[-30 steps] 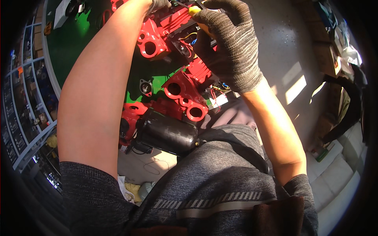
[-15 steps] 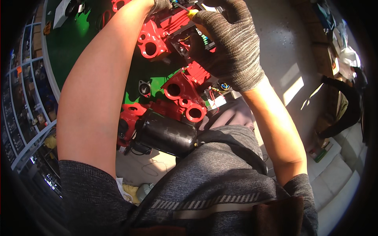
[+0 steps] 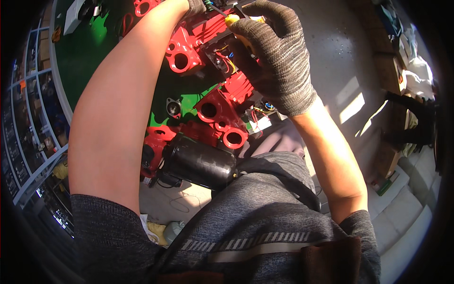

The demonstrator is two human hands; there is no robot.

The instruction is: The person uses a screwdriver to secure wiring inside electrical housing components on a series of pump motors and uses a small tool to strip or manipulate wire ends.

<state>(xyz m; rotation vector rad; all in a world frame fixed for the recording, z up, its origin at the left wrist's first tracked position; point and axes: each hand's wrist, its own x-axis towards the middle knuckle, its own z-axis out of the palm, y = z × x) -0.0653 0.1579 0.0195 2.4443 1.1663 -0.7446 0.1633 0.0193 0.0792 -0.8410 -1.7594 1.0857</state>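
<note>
My right hand (image 3: 279,57), in a grey-brown knitted glove, is closed around the yellow handle of a screwdriver (image 3: 231,20). The thin shaft points up and left, toward the red pump unit (image 3: 210,29) and the gloved left hand. At the top edge my left hand (image 3: 196,5) is cut off by the frame, and its fingers do not show. Beneath the right hand, an open black box (image 3: 221,59) on the red unit shows coloured wires. Closer to me lies a second red pump body (image 3: 210,111) with round ports and loose wires.
A black cylindrical tank (image 3: 201,161) lies in front of my body. A small oval metal flange (image 3: 174,108) rests on the green tabletop (image 3: 90,61). Blue-framed shelving (image 3: 35,75) stands at the left. Cartons (image 3: 390,71) and a dark, partly shadowed shape (image 3: 416,118) are on the right.
My right hand has turned slightly and dropped a little around the screwdriver handle. The left hand has barely moved. On the far right, the dark shape has changed outline.
</note>
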